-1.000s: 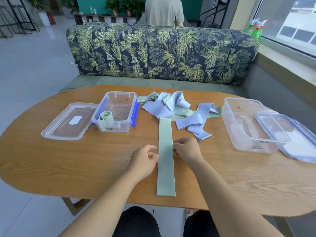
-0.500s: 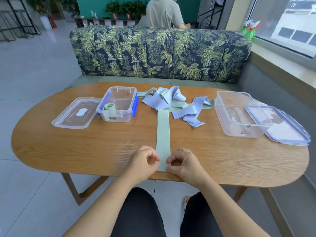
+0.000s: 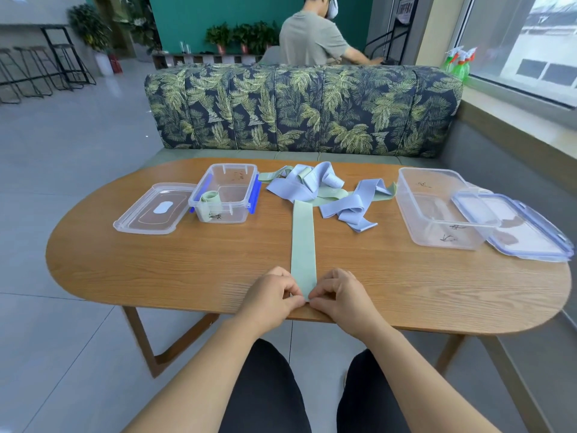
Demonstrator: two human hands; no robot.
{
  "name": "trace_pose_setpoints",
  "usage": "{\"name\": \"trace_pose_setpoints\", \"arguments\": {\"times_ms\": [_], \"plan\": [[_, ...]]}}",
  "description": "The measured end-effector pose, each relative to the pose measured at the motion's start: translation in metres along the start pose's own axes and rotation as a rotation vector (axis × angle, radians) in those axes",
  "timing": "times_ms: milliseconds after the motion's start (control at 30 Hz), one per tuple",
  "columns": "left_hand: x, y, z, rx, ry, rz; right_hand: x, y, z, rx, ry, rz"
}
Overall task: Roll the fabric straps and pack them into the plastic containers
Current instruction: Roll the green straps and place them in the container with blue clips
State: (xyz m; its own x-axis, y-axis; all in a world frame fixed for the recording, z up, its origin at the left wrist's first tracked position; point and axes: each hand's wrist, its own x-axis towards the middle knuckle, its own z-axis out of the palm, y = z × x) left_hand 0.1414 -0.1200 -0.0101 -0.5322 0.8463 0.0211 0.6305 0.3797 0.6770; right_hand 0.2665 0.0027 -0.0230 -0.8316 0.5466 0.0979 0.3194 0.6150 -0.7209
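Note:
A long pale green strap point(image 3: 302, 239) lies flat down the middle of the wooden table point(image 3: 187, 264), running from the pile toward me. My left hand point(image 3: 271, 296) and my right hand point(image 3: 340, 295) pinch its near end at the table's front edge. A tangle of light blue and green straps point(image 3: 315, 185) sits at the back. The small clear container point(image 3: 226, 192) with blue clips holds one rolled green strap point(image 3: 209, 197). A larger clear container point(image 3: 437, 207) stands on the right with no straps in it.
A clear lid point(image 3: 153, 209) lies left of the small container. A blue-rimmed lid point(image 3: 515, 226) leans against the large container. A leaf-patterned sofa point(image 3: 299, 110) backs the table, and a person point(image 3: 312, 39) sits beyond it. Spray bottles point(image 3: 459, 62) stand on the windowsill.
Both hands slid along the green strap from its middle to its near end at the table's front edge. The camera has pulled back and tilted up.

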Motion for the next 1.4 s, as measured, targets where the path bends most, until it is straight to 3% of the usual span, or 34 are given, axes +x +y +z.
{"name": "trace_pose_setpoints", "arguments": {"times_ms": [267, 667, 767, 900, 967, 1067, 1233, 1400], "plan": [[-0.003, 0.001, 0.002, 0.111, -0.020, 0.010, 0.006, -0.006, -0.008, -0.157, -0.114, 0.094], [0.008, -0.001, -0.007, -0.120, -0.093, -0.087, 0.026, -0.009, -0.017, -0.172, -0.220, 0.350], [0.004, 0.000, -0.005, 0.028, -0.053, 0.052, 0.028, -0.016, -0.021, -0.212, -0.248, 0.376], [-0.005, -0.003, -0.001, 0.409, 0.101, 0.478, 0.029, -0.021, -0.022, -0.254, -0.265, 0.389], [-0.004, -0.008, 0.000, 0.492, 0.144, 0.555, 0.030, -0.022, -0.022, -0.251, -0.268, 0.395], [-0.003, -0.006, 0.001, 0.507, 0.153, 0.509, 0.031, -0.022, -0.022, -0.250, -0.271, 0.401], [0.000, -0.004, 0.003, 0.315, 0.081, 0.262, 0.025, -0.018, -0.019, -0.217, -0.206, 0.360], [0.003, -0.001, -0.003, 0.318, 0.004, 0.194, 0.004, -0.005, -0.015, 0.119, 0.035, 0.229]]}}
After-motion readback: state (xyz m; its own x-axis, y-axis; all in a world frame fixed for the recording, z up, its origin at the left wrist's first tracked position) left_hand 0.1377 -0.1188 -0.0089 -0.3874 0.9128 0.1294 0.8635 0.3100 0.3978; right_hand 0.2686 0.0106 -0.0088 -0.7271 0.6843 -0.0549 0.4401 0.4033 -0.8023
